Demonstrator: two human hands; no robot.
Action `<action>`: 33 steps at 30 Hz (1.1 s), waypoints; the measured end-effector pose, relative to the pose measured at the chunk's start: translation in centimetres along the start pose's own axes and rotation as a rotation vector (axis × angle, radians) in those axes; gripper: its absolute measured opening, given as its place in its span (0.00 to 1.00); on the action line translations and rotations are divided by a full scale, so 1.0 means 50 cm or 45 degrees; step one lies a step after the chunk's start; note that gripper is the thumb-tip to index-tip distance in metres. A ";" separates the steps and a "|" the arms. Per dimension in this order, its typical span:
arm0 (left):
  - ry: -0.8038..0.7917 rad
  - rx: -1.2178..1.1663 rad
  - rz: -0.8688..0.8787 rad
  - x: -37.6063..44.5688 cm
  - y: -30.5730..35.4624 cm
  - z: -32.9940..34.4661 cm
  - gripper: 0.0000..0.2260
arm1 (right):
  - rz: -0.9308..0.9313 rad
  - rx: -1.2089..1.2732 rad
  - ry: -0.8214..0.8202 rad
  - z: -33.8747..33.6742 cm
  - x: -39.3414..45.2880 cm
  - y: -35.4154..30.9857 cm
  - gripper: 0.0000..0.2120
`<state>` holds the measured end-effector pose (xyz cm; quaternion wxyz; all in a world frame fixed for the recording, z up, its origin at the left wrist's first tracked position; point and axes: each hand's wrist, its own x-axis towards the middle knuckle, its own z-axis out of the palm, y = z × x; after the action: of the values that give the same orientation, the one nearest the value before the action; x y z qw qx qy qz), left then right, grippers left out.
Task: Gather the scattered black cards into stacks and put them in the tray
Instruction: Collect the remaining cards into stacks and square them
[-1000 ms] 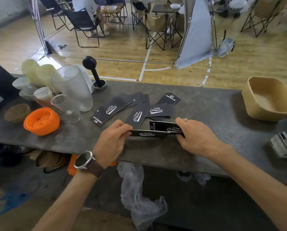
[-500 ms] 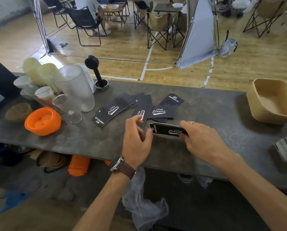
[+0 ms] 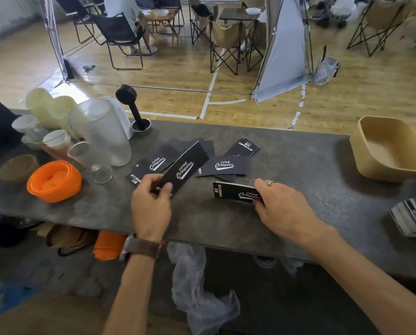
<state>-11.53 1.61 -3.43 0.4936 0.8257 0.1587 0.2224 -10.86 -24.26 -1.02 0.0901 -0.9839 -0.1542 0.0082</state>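
Head view, single frame. Left hand [image 3: 151, 204] pinched one black card [image 3: 184, 168] at its near end between thumb and fingers; card was lifted and tilted above the counter [image 3: 298, 165], its far end over the scattered cards [image 3: 223, 165]. Right hand [image 3: 281, 204] gripped a small stack of cards [image 3: 233, 192] by its right end, fingers curled over the top edge, thumb side underneath; whether the stack rested on the counter or was raised just above it could not be told. A ring showed on one right finger. A brown-strapped watch [image 3: 139, 246] sat on the left wrist.

Remaining loose cards lay overlapped near the counter's middle, between the two hands and the far edge, several printed face up. Tan tray [image 3: 388, 151] stood at the far right of the counter, well apart from both hands, no cards visible in it. Another stack of dark cards [image 3: 412, 217] lay at the right edge, near the tray.

At the left: orange bowl [image 3: 54, 181], frosted pitcher [image 3: 100, 131], several cups [image 3: 57, 141], and a black tamper [image 3: 134, 110] standing upright in a metal ring.
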 end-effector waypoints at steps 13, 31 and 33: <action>-0.284 0.101 0.421 -0.075 0.034 0.065 0.10 | -0.063 0.080 -0.067 -0.014 -0.007 0.002 0.13; -0.268 0.301 0.275 0.031 0.018 0.134 0.14 | -0.031 -0.042 0.033 -0.003 -0.003 0.030 0.06; -0.420 0.395 0.219 0.071 0.007 0.132 0.18 | -0.030 -0.024 0.039 -0.002 -0.003 0.029 0.06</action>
<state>-5.02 -1.74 -5.10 0.3595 0.9272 0.0373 0.0988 -10.57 -25.68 -1.19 0.0830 -0.9829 -0.1643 -0.0093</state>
